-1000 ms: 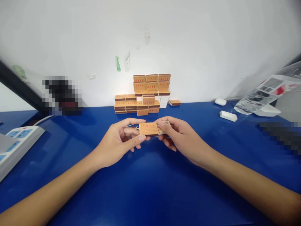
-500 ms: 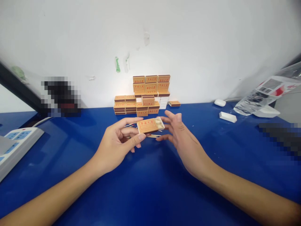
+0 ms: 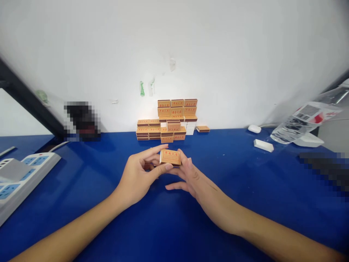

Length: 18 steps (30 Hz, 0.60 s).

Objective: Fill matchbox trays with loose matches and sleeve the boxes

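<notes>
My left hand [image 3: 139,178] is closed on a matchbox [image 3: 170,157], thumb on its near side and fingers behind and below. The box is orange with red printing and a dark striking side; its tray no longer sticks out at the right. My right hand [image 3: 195,178] presses against the box's right end, some fingers reaching beneath it and one stretched out below. Behind the hands, against the wall, stands a stepped stack of matchboxes [image 3: 177,111]. Loose matches on the desk are mostly hidden by my hands.
A single matchbox [image 3: 203,128] lies right of the stack. Further right are a white rounded case [image 3: 254,128], a white block [image 3: 263,145] and a tilted plastic bottle [image 3: 291,122]. A power strip [image 3: 40,171] lies at the left of the blue desk [image 3: 174,233].
My right hand has moved left onto the matchbox's end. The tray, which stuck out with matches showing, has slid into the sleeve. The view has tilted up slightly.
</notes>
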### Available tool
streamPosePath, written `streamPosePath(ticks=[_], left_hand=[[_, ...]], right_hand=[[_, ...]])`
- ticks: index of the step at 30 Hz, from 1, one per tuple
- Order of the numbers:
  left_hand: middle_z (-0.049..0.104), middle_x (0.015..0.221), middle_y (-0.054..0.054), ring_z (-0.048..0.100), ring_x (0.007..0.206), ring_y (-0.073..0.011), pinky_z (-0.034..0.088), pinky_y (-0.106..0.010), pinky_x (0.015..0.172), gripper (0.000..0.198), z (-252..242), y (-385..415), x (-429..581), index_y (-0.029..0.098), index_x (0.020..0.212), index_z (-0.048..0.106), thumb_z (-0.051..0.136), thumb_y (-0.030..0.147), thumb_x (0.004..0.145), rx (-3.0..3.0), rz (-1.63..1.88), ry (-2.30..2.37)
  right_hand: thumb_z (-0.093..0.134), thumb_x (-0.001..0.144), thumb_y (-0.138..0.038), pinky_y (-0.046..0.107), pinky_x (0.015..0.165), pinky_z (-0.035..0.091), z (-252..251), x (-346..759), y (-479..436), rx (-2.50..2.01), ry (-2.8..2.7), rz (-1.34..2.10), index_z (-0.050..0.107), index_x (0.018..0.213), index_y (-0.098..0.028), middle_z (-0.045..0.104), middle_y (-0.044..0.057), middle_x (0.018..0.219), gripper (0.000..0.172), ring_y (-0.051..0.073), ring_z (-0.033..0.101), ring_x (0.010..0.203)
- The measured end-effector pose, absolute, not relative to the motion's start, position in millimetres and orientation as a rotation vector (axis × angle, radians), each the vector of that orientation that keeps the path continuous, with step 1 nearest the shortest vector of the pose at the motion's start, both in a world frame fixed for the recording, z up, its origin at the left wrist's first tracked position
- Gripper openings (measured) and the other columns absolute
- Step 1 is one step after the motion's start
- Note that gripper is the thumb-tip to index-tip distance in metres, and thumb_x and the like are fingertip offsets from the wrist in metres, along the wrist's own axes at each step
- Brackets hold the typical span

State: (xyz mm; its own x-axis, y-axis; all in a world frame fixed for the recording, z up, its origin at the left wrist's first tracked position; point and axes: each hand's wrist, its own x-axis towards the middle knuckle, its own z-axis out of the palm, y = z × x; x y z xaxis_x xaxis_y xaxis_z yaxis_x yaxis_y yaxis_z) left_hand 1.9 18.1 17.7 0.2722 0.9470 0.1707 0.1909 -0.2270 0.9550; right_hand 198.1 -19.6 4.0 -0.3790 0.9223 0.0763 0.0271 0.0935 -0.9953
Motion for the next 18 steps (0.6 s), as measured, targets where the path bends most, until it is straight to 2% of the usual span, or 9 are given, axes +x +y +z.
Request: streamPosePath(ticks=[3,5,8,10,13,15,18], left_hand=[[0.079,0.107,-0.007,0.073,0.092,-0.0217,0.061,-0.034,0.079,0.063,21.5,29.8,-7.6,0.022,0.143,0.066,0.083,0.042,0.085,1.735,1.109,1.147],[0.078,0.11,-0.008,0.072,0.091,-0.0212,0.061,-0.037,0.082,0.067,24.5,47.2,-20.1,0.019,0.145,0.064,0.081,0.045,0.086,1.787,1.192,1.227],[0.076,0.104,-0.007,0.069,0.088,-0.0198,0.058,-0.036,0.083,0.068,28.2,81.8,-40.9,0.014,0.147,0.061,0.073,0.05,0.091,1.958,1.279,1.435],[0.074,0.095,-0.006,0.068,0.083,-0.0196,0.057,-0.035,0.08,0.062,29.0,104.3,-49.7,0.013,0.148,0.059,0.062,0.05,0.098,2.225,1.196,1.593],[0.073,0.092,-0.007,0.065,0.087,-0.0241,0.053,-0.04,0.087,0.054,27.4,129.2,-50.3,0.015,0.144,0.063,0.065,0.04,0.097,2.369,1.13,1.634],[0.072,0.093,-0.009,0.062,0.094,-0.0272,0.05,-0.043,0.092,0.05,25.2,138.6,-44.7,0.015,0.142,0.065,0.065,0.035,0.096,2.454,1.088,1.637],[0.072,0.109,-0.013,0.059,0.103,-0.03,0.046,-0.046,0.098,0.045,21.5,143.2,-34.9,0.017,0.139,0.067,0.064,0.035,0.098,2.542,1.042,1.658]], right_hand=[[0.037,0.104,-0.071,0.053,0.101,0.059,7.1,203.0,-15.6,-0.984,-1.428,1.466,0.013,0.17,-0.038,0.045,0.012,0.164,0.078,0.031,0.059,0.133],[0.042,0.102,-0.072,0.049,0.096,0.061,11.6,207.0,-9.5,-1.013,-1.38,1.436,0.012,0.171,-0.035,0.043,0.015,0.164,0.083,0.031,0.062,0.128],[0.042,0.102,-0.071,0.043,0.087,0.063,17.3,213.2,-0.4,-1.07,-1.42,1.327,0.024,0.169,-0.027,0.048,0.018,0.158,0.081,0.029,0.065,0.12],[0.043,0.104,-0.068,0.041,0.085,0.062,18.4,217.4,4.4,-1.103,-1.468,1.252,0.032,0.164,-0.025,0.056,0.018,0.149,0.075,0.027,0.067,0.115],[0.044,0.104,-0.066,0.039,0.08,0.062,17.2,224.3,11.9,-1.104,-1.507,1.157,0.044,0.155,-0.024,0.061,0.016,0.139,0.066,0.025,0.068,0.11],[0.044,0.104,-0.064,0.036,0.074,0.061,16.4,229.8,18.3,-1.112,-1.532,1.083,0.053,0.145,-0.022,0.062,0.015,0.136,0.059,0.024,0.068,0.106],[0.042,0.105,-0.063,0.034,0.068,0.058,16.4,239.2,28.7,-1.153,-1.573,0.95,0.062,0.129,-0.019,0.066,0.013,0.126,0.053,0.022,0.068,0.097]])
